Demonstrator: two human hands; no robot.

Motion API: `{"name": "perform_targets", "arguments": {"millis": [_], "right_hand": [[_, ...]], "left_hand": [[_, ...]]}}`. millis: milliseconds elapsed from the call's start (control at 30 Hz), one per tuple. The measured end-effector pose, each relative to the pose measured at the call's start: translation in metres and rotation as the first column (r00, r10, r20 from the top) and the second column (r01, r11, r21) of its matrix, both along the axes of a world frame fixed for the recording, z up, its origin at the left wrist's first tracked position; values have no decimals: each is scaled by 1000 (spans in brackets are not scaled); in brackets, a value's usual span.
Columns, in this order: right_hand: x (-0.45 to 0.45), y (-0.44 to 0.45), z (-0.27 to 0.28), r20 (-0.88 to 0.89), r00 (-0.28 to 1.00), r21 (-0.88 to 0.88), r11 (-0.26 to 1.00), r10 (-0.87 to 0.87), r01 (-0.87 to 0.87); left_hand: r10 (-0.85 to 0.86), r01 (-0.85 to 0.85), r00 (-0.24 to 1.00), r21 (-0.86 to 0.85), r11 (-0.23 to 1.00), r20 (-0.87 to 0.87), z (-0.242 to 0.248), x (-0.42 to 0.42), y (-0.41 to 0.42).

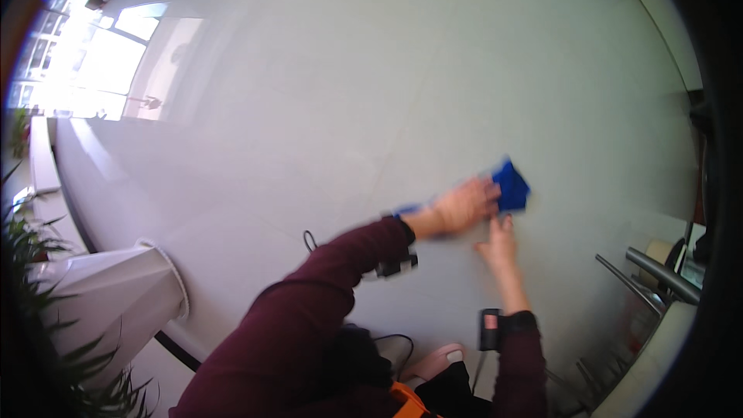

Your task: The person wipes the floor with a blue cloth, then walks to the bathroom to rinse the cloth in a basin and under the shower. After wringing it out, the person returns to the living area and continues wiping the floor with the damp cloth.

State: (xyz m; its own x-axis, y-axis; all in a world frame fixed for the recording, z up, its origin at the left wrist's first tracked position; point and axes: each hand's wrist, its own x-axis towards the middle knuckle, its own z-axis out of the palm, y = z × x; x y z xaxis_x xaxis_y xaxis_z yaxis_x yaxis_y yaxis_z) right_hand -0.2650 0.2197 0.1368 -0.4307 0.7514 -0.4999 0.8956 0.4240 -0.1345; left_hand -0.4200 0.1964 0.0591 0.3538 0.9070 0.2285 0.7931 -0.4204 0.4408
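Observation:
My left hand (464, 206), blurred, reaches across to the right over a blue cloth (512, 187) and presses it against a large pale, glossy surface (325, 110). Part of the cloth sticks out past the fingertips, and a bit of blue shows by the left wrist. Just below the cloth is my right hand (500, 244), its fingers apart and their tips near the cloth's lower edge and the left hand. Nothing is seen in the right hand. Dark bands with small black devices are on both wrists.
At the left stand a white faceted planter (116, 284) and leafy green plants (35, 249). Metal legs (662, 273) and a pale padded edge (650, 360) are at the lower right. A black cable (400, 337) runs near a pink slipper (438, 360). Bright window light shows at the upper left.

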Motion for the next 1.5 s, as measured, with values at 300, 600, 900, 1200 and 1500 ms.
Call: {"name": "perform_targets", "arguments": {"millis": [300, 600, 900, 1200, 1500], "right_hand": [[107, 24, 97, -234, 903, -346, 899, -361, 270], [87, -12, 203, -251, 862, -416, 853, -440, 315], [68, -27, 189, -256, 778, -552, 748, -573, 369], [42, -25, 181, -276, 831, -590, 768, -483, 250], [86, -24, 189, -244, 794, -623, 717, -557, 311]], "left_hand": [[-89, 87, 993, 30, 996, 80, -10, 65, -89], [987, -978, 162, 132, 161, -5, -14, -291, -111], [783, -858, -467, -7, -514, -410, -24, -262, -523], [613, -694, -659, 39, -719, -436, -42, -63, -618], [944, -956, 278, 48, 290, -178, -8, -208, -319]]}}
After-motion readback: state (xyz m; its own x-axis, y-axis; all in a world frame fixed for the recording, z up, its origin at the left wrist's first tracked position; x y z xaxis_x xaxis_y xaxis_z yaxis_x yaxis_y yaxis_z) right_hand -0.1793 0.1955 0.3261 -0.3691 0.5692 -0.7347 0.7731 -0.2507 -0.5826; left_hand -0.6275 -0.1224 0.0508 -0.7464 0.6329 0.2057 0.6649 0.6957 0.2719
